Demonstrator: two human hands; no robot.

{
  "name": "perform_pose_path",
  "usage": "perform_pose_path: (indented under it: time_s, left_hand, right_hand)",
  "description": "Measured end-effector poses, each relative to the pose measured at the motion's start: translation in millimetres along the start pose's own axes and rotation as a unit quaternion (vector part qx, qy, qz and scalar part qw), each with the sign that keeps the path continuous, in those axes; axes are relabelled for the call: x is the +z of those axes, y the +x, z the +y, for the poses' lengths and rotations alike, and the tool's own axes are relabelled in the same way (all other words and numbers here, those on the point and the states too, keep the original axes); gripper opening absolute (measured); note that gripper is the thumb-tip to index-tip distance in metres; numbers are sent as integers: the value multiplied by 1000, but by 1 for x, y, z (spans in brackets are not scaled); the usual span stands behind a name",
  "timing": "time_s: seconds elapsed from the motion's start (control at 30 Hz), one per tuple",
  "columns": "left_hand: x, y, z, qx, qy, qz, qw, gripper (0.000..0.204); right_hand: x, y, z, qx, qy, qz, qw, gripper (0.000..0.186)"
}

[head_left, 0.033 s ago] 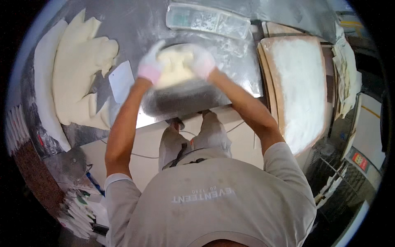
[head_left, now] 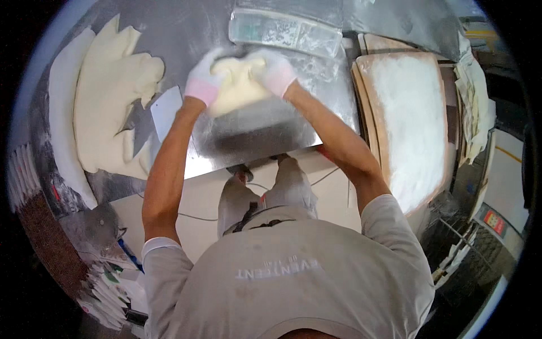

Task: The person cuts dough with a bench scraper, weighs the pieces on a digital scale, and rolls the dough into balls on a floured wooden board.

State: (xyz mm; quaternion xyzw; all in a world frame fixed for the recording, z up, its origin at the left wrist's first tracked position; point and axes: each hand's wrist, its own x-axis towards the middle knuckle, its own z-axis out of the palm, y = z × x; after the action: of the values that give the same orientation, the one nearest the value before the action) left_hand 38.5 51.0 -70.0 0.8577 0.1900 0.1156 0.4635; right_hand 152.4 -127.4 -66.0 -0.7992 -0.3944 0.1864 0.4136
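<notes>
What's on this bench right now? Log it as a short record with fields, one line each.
left hand: gloved left hand, cupped on the dough piece
right hand: gloved right hand, pressed on the same piece
surface: floured steel table
left of hands: large dough mass, white scraper beside it
behind hands: clear plastic tray
right side: floured wooden board

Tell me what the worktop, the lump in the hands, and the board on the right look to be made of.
Worktop: likely stainless steel, grey, reflective. Lump: soft pale dough, dented by the left hand and right hand. Board: seemingly wood, tan edge, floured white.
</notes>
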Motion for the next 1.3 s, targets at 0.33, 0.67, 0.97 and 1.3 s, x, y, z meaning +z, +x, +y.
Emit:
perform_pose_path:
  time_s: [0.33, 0.67, 0.97, 1.3]
  left_hand:
    - [0, -146, 20, 19, 190, -93, 977, 58]
    - [-64, -88, -20, -383, 336, 114, 853, 83]
    - [-94, -66, -93, -197, 231, -32, 952, 41]
    - [5, 37, -95, 1, 248, -284, 926, 34]
  right_hand:
    - [-23, -142, 1, -220, -256, -72, 939, 38]
    - [150, -83, -79, -67, 62, -176, 980, 61]
    - [90, -61, -79, -117, -47, -89, 988, 56]
    - [20, -72, 54, -9, 6, 62, 998, 50]
